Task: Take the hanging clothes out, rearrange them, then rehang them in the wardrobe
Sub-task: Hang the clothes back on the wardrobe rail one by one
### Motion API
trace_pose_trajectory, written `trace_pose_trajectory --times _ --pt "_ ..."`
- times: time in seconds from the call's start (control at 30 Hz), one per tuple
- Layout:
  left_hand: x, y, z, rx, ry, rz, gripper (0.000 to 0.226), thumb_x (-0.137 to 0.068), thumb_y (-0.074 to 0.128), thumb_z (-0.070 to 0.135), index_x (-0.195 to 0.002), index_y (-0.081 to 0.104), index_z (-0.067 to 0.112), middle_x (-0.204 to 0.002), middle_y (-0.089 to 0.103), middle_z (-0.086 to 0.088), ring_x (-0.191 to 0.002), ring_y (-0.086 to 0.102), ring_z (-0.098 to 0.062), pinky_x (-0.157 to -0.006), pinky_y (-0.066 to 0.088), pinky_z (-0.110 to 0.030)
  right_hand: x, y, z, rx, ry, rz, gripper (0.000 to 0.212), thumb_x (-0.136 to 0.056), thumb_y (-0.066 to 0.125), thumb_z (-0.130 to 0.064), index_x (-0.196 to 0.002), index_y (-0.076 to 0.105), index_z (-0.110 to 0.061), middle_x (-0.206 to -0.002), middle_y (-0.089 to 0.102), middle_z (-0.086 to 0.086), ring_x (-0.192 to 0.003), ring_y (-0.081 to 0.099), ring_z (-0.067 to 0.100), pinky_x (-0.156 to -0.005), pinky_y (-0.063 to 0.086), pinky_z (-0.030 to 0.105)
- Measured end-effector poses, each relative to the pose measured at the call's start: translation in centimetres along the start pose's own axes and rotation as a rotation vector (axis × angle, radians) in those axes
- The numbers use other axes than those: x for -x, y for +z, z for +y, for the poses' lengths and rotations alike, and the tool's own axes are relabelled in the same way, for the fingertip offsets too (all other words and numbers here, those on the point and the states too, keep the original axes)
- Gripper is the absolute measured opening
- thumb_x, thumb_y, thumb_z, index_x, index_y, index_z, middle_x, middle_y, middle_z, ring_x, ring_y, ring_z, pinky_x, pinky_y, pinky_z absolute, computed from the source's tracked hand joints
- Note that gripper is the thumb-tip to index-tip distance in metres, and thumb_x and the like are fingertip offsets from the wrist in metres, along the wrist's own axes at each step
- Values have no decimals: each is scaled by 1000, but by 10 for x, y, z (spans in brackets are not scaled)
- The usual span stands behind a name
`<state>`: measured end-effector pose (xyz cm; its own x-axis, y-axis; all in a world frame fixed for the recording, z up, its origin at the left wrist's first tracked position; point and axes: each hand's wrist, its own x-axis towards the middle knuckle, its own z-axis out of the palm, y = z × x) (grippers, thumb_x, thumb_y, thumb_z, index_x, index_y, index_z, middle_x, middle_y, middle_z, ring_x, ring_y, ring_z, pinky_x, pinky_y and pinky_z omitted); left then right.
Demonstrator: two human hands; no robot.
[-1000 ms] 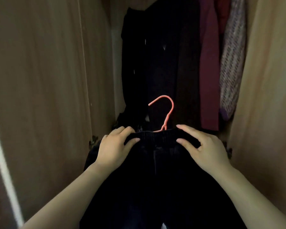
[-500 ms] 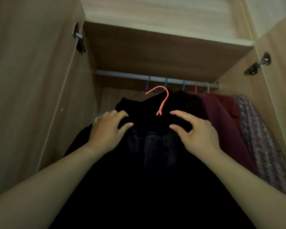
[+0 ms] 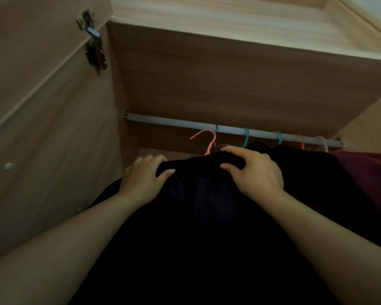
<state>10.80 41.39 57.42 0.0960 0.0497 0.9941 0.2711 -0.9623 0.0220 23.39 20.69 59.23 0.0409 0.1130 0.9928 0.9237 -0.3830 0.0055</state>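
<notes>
A black garment [image 3: 207,227] hangs from an orange hanger [image 3: 208,142], whose hook is just below and in front of the grey wardrobe rail [image 3: 174,123]. My left hand [image 3: 144,180] grips the garment's top edge on the left, thumb in front and fingers over the back. My right hand [image 3: 254,170] grips the same edge on the right. Purple, teal, orange and pale hangers sit on the rail, and dark clothes [image 3: 295,155] and a maroon garment [image 3: 365,168] hang from them.
The wardrobe's left wall [image 3: 53,139] carries a metal hinge [image 3: 94,40] near the top. A wooden shelf [image 3: 229,36] closes the space above the rail. The rail's left part, between the wall and the purple hanger, is bare.
Both hands have lifted the black garment and its orange hanger up to the rail. My view has tilted upward, from the hanging clothes to the rail and shelf.
</notes>
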Motion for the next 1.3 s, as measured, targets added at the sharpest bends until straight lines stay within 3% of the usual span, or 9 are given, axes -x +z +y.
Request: trace_pose_trajectory --times 0.1,0.2,0.37,0.6,0.9,1.0,1.07,1.13,1.3 --pt "-46 7 -9 -3 -8 32 27 -92 46 50 -104 53 26 -98 49 3 -103 47 -23 -85 42 -41 -46 18 3 -3 6 47 36 -85 59 -50 -120 52 -51 -111 65 -10 -99 61 19 -61 43 26" --pt "-84 15 -20 18 -36 70 36 -92 47 49 -121 51 28 -123 48 -3 -117 41 -27 -96 38 -42 -82 35 5 4 35 100 37 -85 60 -49 -122 52 -49 -108 66 -7 -96 62 21 -64 50 29" --pt "-98 36 -42 92 4 -3 48 -96 38 48 -141 36 33 -148 30 -1 -137 23 -23 -110 23 -36 -122 48 0 28 56 126 25 -90 58 -40 -114 57 -46 -93 65 -8 -76 56 16 -50 42 26" --pt "-89 81 -76 231 -22 -109 50 -94 31 53 -142 31 40 -153 25 4 -141 19 -18 -113 16 -32 -149 85 -13 144 66 128 33 -89 60 -34 -122 56 -41 -107 65 1 -95 61 25 -63 44 30" --pt "-57 115 -97 416 -42 -214 60 -86 31 62 -143 22 46 -154 20 9 -141 17 -13 -115 19 -34 -138 125 -32 248 23 -115 35 -94 51 -38 -129 46 -39 -95 56 -3 -81 56 19 -60 48 32" --pt "-38 120 -93 496 -77 -129 72 -74 26 70 -142 22 47 -153 22 10 -141 19 -12 -115 21 -38 -110 134 -31 497 -139 85 50 -95 42 -47 -142 29 -34 -125 49 4 -111 49 25 -85 41 38" --pt "-24 118 -88 519 -99 -96 73 -73 25 71 -142 25 47 -153 22 11 -140 19 -11 -115 22 -38 -82 137 -29 479 -155 116 56 -95 35 -51 -146 22 -33 -150 26 6 -137 23 28 -110 20 43" --pt "-4 116 -80 517 -106 -85 70 -76 26 70 -141 26 47 -153 21 12 -140 18 -10 -114 22 -38 -44 139 -22 418 -140 54 55 -95 28 -54 -146 21 -33 -157 10 3 -144 4 25 -115 2 42" --pt "75 114 -51 434 -129 -123 66 -79 27 68 -141 26 47 -153 15 16 -140 14 -5 -111 20 -28 77 154 6 373 -112 -6 58 -91 27 -55 -139 42 -25 -150 32 8 -140 26 25 -114 11 37"
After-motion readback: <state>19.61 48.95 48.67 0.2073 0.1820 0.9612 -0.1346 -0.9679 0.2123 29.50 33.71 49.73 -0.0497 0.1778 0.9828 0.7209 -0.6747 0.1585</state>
